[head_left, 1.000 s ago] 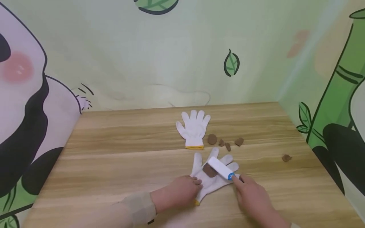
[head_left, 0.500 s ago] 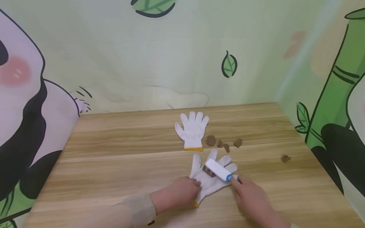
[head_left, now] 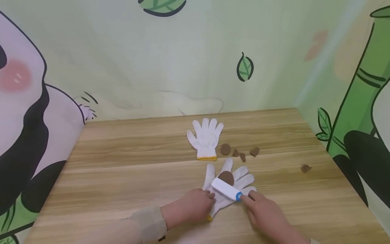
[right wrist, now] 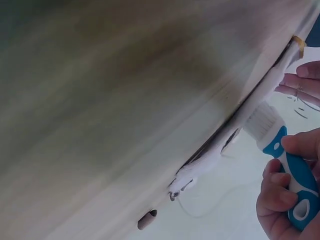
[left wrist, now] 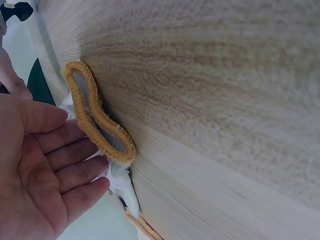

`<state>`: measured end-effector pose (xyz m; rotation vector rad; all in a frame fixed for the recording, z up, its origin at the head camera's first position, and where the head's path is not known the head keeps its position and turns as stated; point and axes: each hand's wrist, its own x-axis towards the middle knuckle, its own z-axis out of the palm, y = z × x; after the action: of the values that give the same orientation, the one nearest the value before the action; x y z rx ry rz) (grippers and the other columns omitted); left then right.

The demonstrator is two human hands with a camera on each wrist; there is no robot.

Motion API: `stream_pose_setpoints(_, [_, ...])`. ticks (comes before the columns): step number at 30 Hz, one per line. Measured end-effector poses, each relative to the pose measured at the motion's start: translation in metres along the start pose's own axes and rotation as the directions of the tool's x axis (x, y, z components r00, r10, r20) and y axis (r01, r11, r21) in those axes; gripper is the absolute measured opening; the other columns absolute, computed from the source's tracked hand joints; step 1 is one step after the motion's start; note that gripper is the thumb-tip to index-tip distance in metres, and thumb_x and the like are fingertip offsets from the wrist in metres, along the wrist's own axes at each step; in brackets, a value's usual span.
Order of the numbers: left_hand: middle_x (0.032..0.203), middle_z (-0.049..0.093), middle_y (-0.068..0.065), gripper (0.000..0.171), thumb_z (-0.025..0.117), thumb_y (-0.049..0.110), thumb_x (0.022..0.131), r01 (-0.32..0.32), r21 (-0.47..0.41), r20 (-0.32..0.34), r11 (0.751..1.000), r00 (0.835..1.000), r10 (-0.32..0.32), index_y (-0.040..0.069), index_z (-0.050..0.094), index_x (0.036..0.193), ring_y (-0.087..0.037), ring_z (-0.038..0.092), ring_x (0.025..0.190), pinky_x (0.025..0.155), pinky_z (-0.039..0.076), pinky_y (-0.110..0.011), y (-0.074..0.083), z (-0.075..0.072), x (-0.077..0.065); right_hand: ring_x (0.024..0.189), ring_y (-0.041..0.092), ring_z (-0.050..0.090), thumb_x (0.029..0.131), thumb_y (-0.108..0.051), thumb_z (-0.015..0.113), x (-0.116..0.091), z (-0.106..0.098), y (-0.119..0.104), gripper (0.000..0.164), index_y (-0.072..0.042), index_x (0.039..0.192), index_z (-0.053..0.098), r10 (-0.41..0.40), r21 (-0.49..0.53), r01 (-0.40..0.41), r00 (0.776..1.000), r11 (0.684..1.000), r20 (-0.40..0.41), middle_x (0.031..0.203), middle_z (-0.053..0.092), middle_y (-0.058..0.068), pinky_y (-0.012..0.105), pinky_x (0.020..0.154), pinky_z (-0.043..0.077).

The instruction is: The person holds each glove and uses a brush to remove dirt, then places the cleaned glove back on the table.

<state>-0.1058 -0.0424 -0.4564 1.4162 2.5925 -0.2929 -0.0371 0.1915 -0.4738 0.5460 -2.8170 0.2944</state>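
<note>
A white knit glove (head_left: 223,200) with a yellow cuff lies flat near the front of the table, its fingers pointing away. On its palm is a round brown patch (head_left: 226,177); whether it is a stain or a flat piece, I cannot tell. My left hand (head_left: 195,205) presses the glove near its cuff, fingers extended against the fabric in the left wrist view. Gripped in my right hand (head_left: 268,211) is a scrub brush (right wrist: 287,155) with a blue-and-white handle. Its white head (head_left: 224,188) lies over the glove's palm, bristles down, just nearer than the patch.
A second white glove (head_left: 207,139) lies flat farther back. To its right are a brown disc (head_left: 225,149) and several brown fragments (head_left: 254,151); another fragment (head_left: 306,168) lies far right. The wooden table (head_left: 131,159) meets a painted wall (head_left: 122,67) behind.
The right hand has drawn the brush toward the cuff and slightly left, uncovering more of the brown patch. The left hand stays in place on the glove.
</note>
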Motion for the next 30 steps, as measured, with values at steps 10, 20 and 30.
stream_pose_setpoints(10, [0.132, 0.071, 0.004, 0.035, 0.072, 0.030, 0.089, 0.010, -0.010, 0.019, 1.000, 1.000, -0.010, 0.016, 0.073, 0.121, -0.010, 0.068, 0.121, 0.097, 0.055, -0.022, 0.000, 0.001, 0.000, 0.068, 0.011, 0.054, 0.087, -0.007, 0.074, 0.008, -0.005, 0.022, 0.028, -0.011, 0.115, 0.071, 0.145, -0.015, -0.144, 0.988, 0.989, 0.062, 0.087, 0.062, 0.003, 0.026, 0.052, 0.045])
stream_pose_setpoints(20, [0.131, 0.072, 0.004, 0.040, 0.075, 0.035, 0.086, 0.018, 0.012, -0.009, 1.000, 1.000, -0.018, 0.016, 0.073, 0.121, -0.011, 0.069, 0.118, 0.093, 0.056, -0.021, 0.001, 0.002, 0.001, 0.066, 0.007, 0.044, 0.084, -0.007, 0.077, 0.006, -0.004, 0.012, 0.032, -0.013, 0.115, 0.071, -0.006, 0.007, 0.006, 1.000, 1.000, -0.007, 0.084, 0.055, -0.002, 0.021, 0.052, 0.040])
stream_pose_setpoints(30, [0.129, 0.072, 0.005, 0.041, 0.074, 0.037, 0.086, 0.012, 0.008, -0.015, 1.000, 1.000, -0.012, 0.016, 0.074, 0.121, -0.010, 0.069, 0.119, 0.093, 0.056, -0.021, 0.000, 0.005, 0.002, 0.065, 0.005, 0.040, 0.085, -0.008, 0.077, 0.005, 0.004, 0.006, 0.024, -0.016, 0.107, 0.071, 0.009, 0.007, -0.009, 1.000, 1.000, 0.004, 0.080, 0.049, -0.006, 0.019, 0.050, 0.034])
